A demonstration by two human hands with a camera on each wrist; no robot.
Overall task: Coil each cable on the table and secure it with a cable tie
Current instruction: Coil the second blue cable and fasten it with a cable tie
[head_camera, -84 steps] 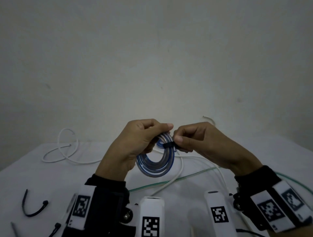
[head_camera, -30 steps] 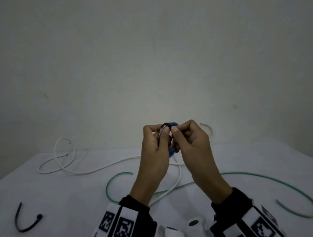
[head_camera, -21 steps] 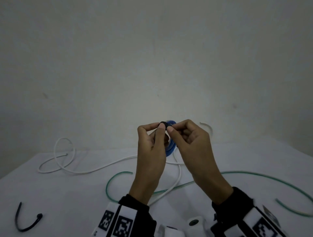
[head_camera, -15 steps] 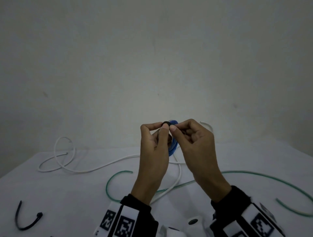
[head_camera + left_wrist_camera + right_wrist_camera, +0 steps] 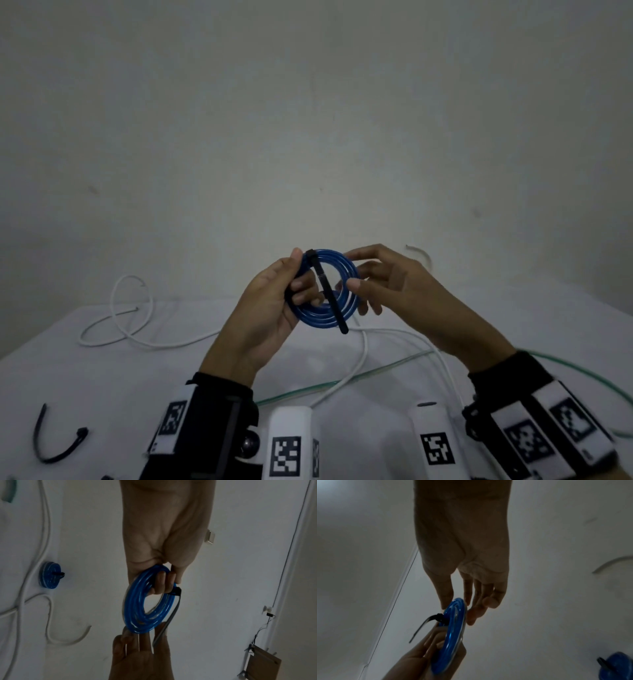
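The tied blue coil (image 5: 323, 289) is being gripped upright by the left hand (image 5: 270, 308), apparently for inspection; the right hand (image 5: 387, 284), fingers loosely extended, is touching its rim.

All 3 views are dim and a little grainy, with a grey cast. The wall (image 5: 308, 120) is brightest low in the middle and darker toward the corners. Wrist views are soft, and straight lines bend near their edges.
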